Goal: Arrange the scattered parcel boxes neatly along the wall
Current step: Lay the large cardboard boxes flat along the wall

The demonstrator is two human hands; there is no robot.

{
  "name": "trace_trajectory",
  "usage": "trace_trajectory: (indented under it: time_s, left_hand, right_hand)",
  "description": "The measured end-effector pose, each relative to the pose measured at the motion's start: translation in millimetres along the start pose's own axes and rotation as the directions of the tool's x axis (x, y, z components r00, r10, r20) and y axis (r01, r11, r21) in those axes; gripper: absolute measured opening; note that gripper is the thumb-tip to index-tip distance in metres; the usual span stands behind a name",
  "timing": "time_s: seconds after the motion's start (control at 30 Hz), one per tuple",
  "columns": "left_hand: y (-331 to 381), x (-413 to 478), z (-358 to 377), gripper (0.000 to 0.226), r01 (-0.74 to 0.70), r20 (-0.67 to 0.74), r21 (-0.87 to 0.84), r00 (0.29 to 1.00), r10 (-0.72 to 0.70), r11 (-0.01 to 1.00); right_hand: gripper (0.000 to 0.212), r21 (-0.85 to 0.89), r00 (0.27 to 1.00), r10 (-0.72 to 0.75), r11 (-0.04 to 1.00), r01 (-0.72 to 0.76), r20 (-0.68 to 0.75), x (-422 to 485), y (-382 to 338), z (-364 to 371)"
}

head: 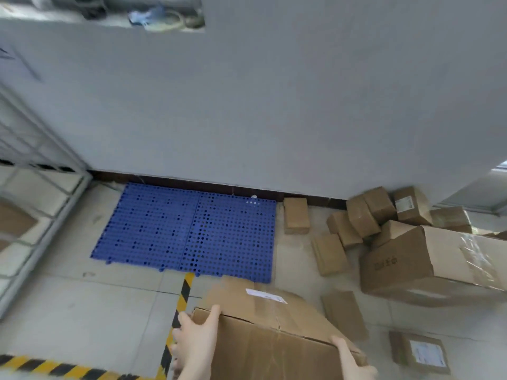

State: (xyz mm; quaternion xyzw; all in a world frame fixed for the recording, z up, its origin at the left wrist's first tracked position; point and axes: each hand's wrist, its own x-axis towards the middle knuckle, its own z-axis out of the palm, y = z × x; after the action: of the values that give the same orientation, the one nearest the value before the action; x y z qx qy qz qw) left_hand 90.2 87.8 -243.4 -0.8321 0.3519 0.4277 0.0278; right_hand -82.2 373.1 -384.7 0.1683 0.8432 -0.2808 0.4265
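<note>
Head view: a person carries the held box (274, 333) low in the frame, lifted off the floor (82, 311). Its far edge covers the near right corner of the blue mat (164, 229).
Left hand: the left hand (197, 341) grips the box's near left corner, thumb laid over the top edge and the palm against the side face.
Right hand: the right hand (351, 360) clasps the near right corner with the thumb on the top edge. The frame cuts off its other fingers.
Key relation: the wall (274, 119) is straight ahead of both hands, beyond the mat, whose far edge meets the foot of the wall. The box's long axis runs left to right between the hands, roughly in line with the wall. So the move looks like a carry forward with little turning. The left hand seems slightly nearer the wall.
Other parcels: all are right of the mat. One small box (295, 215) is close to the wall, with a loose heap of small boxes (365, 212) beyond it. A taped box (428, 261) sits tilted, a flat box (343, 314) is nearer, and a labelled box (419, 352) is near the bottom right corner.
Hidden: the held box's underside and lower front are out of frame. Its label is too blurred to read. The rack (35, 160) at the left edge is smeared.
</note>
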Motion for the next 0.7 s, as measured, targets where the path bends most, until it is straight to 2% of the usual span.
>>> trace_trajectory:
  time_s: [0.07, 0.1, 0.13, 0.17, 0.2, 0.23, 0.3, 0.33, 0.43, 0.57, 0.7]
  left_hand:
    - [2.2, 3.3, -56.6, 0.077, -0.066, -0.072, -0.049, 0.995, 0.063, 0.997]
    - [8.7, 7.5, -82.4, 0.074, -0.093, -0.112, -0.056, 0.99, 0.087, 0.994]
    - [16.2, 8.9, -106.7, 0.072, -0.112, -0.133, -0.086, 0.986, 0.1, 0.99]
    - [22.3, 12.5, -128.4, 0.069, -0.138, -0.155, -0.122, 0.981, 0.119, 0.983]
    - [29.4, 16.7, -150.4, 0.067, -0.171, -0.181, -0.15, 0.973, 0.143, 0.974]
    - [36.7, 22.9, -171.0, 0.064, -0.201, -0.206, -0.181, 0.965, 0.162, 0.963]
    - [53.5, 41.7, -205.9, 0.059, -0.264, -0.256, -0.256, 0.946, 0.198, 0.93]
    - [62.1, 51.6, -220.5, 0.055, -0.29, -0.276, -0.287, 0.938, 0.211, 0.913]
    - [87.3, 82.1, -254.9, 0.044, -0.351, -0.336, -0.356, 0.913, 0.232, 0.866]
    - [128.3, 133.4, -296.0, 0.036, -0.377, -0.36, -0.473, 0.908, 0.217, 0.796]
    - [162.2, 188.6, -340.5, 0.047, -0.361, -0.352, -0.537, 0.917, 0.186, 0.763]
  right_hand:
    - [0.098, 0.093, 0.993, -0.087, 0.992, 0.08, 0.076, -56.5, -54.0, 9.2]
    - [0.098, 0.177, 0.994, -0.079, 0.982, 0.065, 0.072, -81.4, -82.1, 18.9]
    - [0.097, 0.13, 0.986, -0.145, 0.982, 0.134, 0.08, -102.1, -106.3, 18.1]
    - [0.097, 0.195, 0.99, -0.126, 0.974, 0.111, 0.064, -115.8, -121.3, 28.2]
    - [0.096, 0.232, 0.979, -0.18, 0.96, 0.155, 0.092, -150.4, -173.4, 47.5]
    - [0.096, 0.172, 0.977, -0.205, 0.966, 0.193, 0.052, -180.5, -218.2, 74.1]
    - [0.093, 0.169, 0.99, -0.131, 0.978, 0.121, 0.05, -228.6, -264.2, 106.1]
    - [0.095, 0.16, 0.983, -0.16, 0.977, 0.143, 0.095, -246.7, -296.7, 133.5]
    - [0.097, 0.237, 0.959, -0.273, 0.939, 0.248, 0.081, -249.1, -333.4, 182.3]
    - [0.078, 0.249, 0.938, -0.331, 0.921, 0.298, 0.102, -263.7, -393.7, 246.4]
    - [0.074, 0.192, 0.919, -0.384, 0.912, 0.362, 0.087, -293.5, -446.1, 306.2]
